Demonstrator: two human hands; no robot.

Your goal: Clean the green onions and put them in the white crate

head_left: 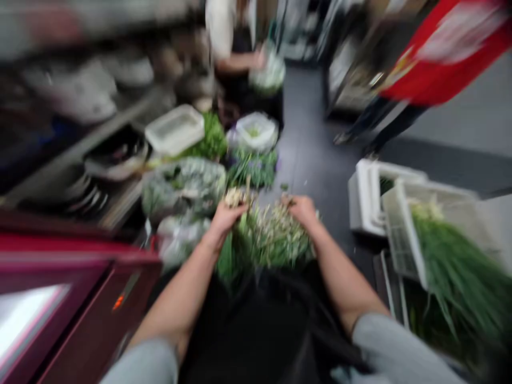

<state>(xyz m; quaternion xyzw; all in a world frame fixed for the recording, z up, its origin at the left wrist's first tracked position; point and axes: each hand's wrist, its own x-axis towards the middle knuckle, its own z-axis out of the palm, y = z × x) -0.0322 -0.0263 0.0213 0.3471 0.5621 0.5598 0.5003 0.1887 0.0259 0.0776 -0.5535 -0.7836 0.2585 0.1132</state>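
On the near left stands a dark red cabinet [132, 314], and just beyond it, clear plastic bags of leafy greens [184, 184] lie below a white tray [175, 130] on the far side. Next comes the left hand [229, 214], its fingers wrapped around a small bunch of stalks [234, 198], pale ends showing above the grip. Right of it, between the two hands and close to the person's lap, spreads a loose heap of stalks [280, 232], pale ends on top and green leaves below; darker greens [253, 166] lie farther off. The right hand [303, 209] is at the heap's right edge, fingers curled together, but blur hides whether a stalk is pinched there. On the far right, a pale plastic crate [404, 234] bears long green stalks [456, 256]. The step in hand looks like picking through the heap bunch by bunch; the next move would seem to call for a firm left grip and light right fingertips to part tangled stalks without bruising them.
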